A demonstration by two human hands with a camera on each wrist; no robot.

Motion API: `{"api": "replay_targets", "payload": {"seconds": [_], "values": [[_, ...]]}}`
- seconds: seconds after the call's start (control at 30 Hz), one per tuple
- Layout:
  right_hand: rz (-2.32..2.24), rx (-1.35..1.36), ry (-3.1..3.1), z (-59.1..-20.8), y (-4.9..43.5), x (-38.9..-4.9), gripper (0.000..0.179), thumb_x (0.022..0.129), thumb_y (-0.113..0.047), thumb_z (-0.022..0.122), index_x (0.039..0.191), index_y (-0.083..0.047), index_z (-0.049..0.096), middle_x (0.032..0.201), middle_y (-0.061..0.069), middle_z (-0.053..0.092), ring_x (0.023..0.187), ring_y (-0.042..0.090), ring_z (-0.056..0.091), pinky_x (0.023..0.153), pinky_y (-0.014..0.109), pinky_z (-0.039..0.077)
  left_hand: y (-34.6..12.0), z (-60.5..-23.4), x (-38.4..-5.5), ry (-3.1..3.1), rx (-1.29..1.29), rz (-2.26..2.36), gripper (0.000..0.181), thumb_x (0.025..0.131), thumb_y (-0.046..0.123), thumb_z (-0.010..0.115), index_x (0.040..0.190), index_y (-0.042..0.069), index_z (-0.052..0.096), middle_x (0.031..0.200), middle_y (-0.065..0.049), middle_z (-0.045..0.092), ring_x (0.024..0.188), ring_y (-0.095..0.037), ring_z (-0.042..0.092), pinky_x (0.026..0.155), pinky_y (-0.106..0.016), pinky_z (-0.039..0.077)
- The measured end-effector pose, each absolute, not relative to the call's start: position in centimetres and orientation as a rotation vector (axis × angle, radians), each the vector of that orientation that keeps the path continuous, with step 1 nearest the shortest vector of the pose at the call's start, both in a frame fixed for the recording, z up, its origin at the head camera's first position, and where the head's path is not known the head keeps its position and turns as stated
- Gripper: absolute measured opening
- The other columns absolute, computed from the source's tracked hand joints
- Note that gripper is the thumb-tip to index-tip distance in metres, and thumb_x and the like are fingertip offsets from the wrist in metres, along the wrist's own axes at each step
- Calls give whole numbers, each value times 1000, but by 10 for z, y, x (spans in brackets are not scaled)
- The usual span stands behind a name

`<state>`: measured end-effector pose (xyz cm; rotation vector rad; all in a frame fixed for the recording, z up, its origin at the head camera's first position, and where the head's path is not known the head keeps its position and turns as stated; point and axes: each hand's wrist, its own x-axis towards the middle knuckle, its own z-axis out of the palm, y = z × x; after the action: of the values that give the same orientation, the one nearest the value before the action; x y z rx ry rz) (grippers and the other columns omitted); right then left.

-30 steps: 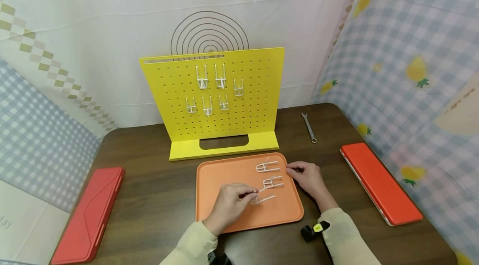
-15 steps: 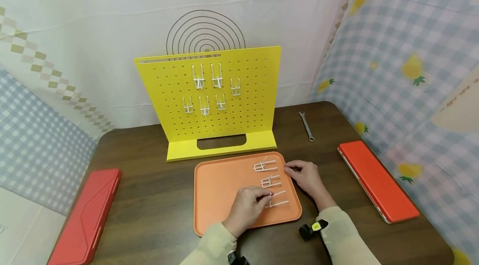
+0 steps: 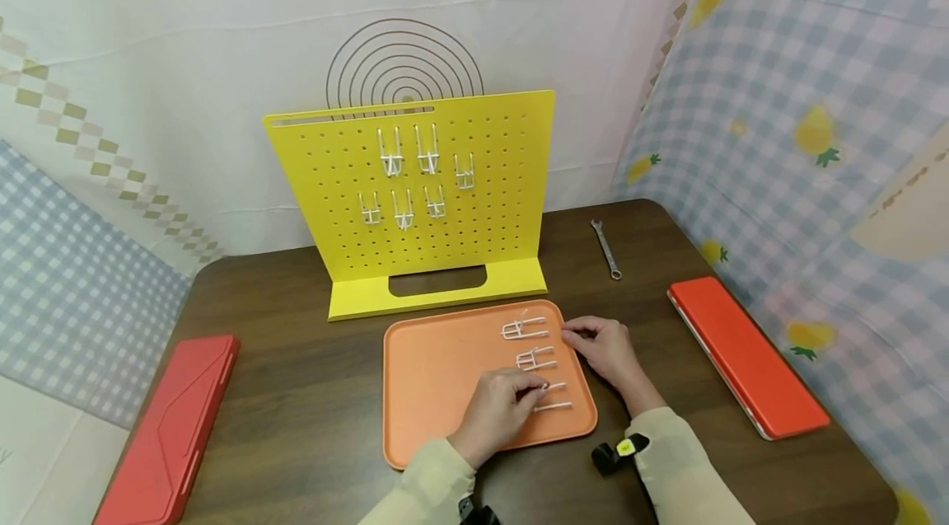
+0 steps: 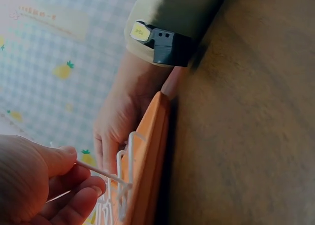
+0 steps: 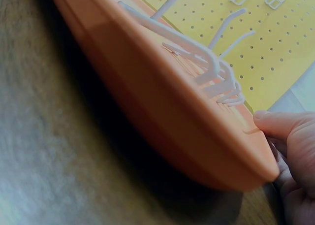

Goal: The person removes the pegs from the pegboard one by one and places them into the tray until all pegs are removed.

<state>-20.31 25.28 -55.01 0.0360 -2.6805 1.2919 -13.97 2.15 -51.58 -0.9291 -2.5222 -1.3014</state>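
Smooth plastic-looking tray [image 3: 418, 385], shiny metal wrench [image 3: 605, 249].

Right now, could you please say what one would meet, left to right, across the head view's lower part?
Crimson case, left hand pinching a white hook, right hand gripping the orange tray, orange-red case.

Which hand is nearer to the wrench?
Right. The right hand is at the right edge of the tray, short of the wrench; the left hand, over the tray, is farther left.

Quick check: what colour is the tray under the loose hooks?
Orange; the tray shows best in the head view.
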Motion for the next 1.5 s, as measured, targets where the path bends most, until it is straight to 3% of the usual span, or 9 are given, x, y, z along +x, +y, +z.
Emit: {"api": "replay_targets", "payload": {"seconds": [1.5], "values": [[1300,31,-2671,-551,252,-203,10,84,-22,77,93,-18,78,94,-2,73,90,17,67,75,38,54,20,-528,-139,-2564,-939,-1313,8,90,16,70,89,14,77,87,10,70,81,4,61,72,-16,51]]}}
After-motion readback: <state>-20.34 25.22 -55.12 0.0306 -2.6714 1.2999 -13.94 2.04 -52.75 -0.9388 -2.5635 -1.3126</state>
